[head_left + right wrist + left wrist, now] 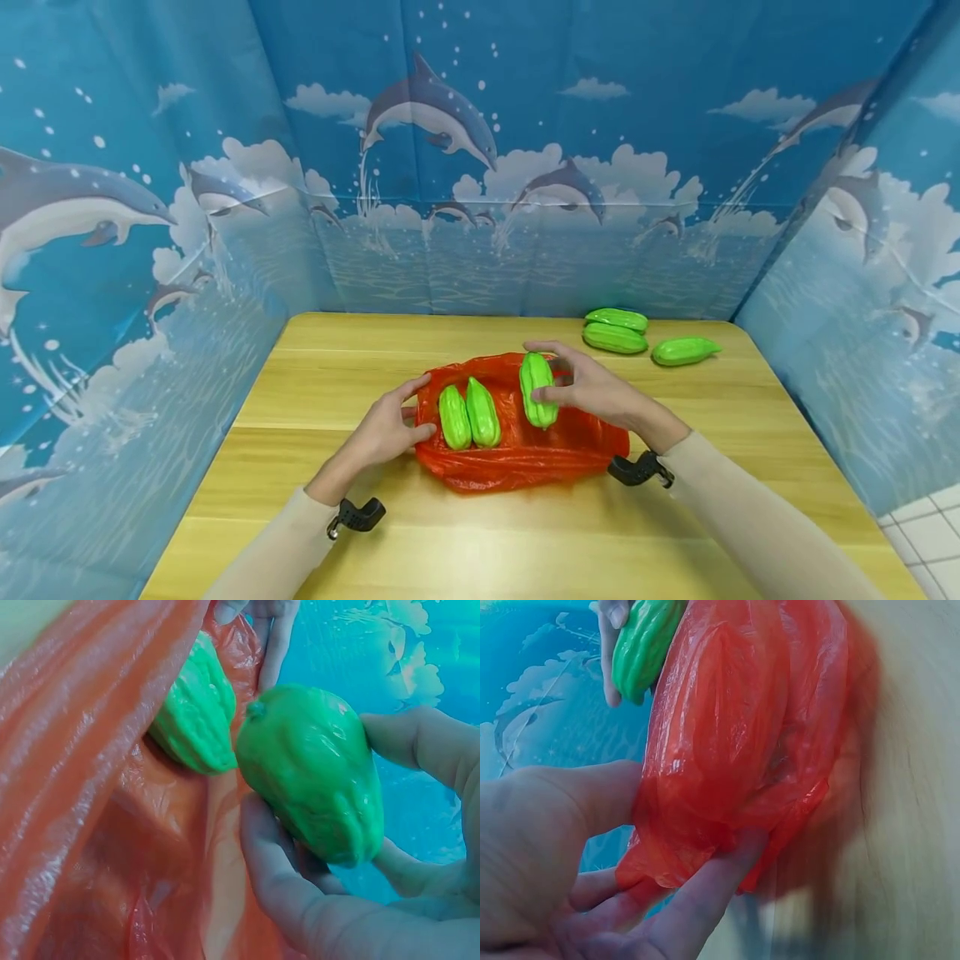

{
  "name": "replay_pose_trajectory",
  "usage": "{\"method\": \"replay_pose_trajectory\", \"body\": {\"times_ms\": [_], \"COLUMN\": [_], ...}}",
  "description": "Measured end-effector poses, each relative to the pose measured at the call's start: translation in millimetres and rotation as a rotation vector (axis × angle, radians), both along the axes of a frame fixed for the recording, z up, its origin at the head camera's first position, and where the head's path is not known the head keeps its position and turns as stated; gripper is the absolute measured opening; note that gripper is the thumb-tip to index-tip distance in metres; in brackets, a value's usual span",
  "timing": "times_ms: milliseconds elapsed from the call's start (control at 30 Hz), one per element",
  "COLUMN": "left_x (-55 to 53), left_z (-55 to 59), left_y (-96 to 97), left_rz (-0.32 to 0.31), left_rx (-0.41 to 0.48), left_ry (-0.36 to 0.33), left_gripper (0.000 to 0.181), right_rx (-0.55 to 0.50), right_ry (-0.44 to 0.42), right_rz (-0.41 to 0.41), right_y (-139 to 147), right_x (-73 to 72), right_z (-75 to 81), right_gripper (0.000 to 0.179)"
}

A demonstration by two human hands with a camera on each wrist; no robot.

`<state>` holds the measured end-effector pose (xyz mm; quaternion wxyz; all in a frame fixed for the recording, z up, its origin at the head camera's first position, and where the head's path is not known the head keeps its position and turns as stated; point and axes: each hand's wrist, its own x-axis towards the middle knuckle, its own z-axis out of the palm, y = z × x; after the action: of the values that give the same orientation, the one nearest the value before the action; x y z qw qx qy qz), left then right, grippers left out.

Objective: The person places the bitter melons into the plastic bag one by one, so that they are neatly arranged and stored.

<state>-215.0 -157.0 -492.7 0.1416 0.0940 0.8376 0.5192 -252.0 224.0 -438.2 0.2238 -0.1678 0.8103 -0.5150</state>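
A red plastic bag point(517, 467) lies spread open on the table, its mouth facing up. Two green ridged bitter melons point(454, 417) rest side by side in its left half. My right hand point(592, 387) holds another bitter melon point(536, 387) over the bag's right half, between thumb and fingers; the right wrist view shows the stem end of this bitter melon point(315, 765). At the bag's left end, my left hand point(382, 425) grips the plastic. In the left wrist view the thumb and fingers lie on either side of the bag point(720, 720).
Two bitter melons point(615, 337) lie against each other at the table's back right, with one more bitter melon point(684, 351) to their right. A dolphin-print curtain point(525, 250) encloses the wooden table point(300, 475) at the back and sides.
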Motion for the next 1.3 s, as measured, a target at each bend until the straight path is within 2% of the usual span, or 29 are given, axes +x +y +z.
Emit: {"method": "replay_pose_trajectory", "body": {"times_ms": [133, 267, 500, 800, 1000, 1300], "left_x": [-0.2, 0.2, 2.9, -0.2, -0.9, -0.8], "left_z": [-3.1, -5.0, -5.6, -2.4, -2.8, -5.6], "left_y": [-1.7, -1.6, -2.0, -2.9, -1.0, 1.1], "left_rz": [-0.004, -0.013, -0.015, -0.044, -0.061, -0.049], "left_rx": [0.004, 0.010, 0.002, -0.020, -0.020, -0.022], "left_ry": [0.001, 0.006, -0.010, 0.019, 0.017, 0.015], "left_gripper": [0.090, 0.090, 0.092, 0.095, 0.097, 0.098], "right_rx": [-0.028, -0.021, 0.021, 0.082, 0.116, 0.126], "right_ry": [-0.089, -0.142, -0.219, -0.255, -0.246, -0.232], "right_rz": [0.040, 0.066, 0.026, 0.011, 0.005, -0.033], "right_y": [-2, -5, -16, -32, -40, -40], "right_x": [-3.3, -4.0, -4.6, -8.2, -10.1, -11.0], "right_z": [-4.5, -6.8, -8.4, -7.4, -8.1, -14.0], "right_gripper": [0.089, 0.093, 0.090, 0.083, 0.082, 0.083]}}
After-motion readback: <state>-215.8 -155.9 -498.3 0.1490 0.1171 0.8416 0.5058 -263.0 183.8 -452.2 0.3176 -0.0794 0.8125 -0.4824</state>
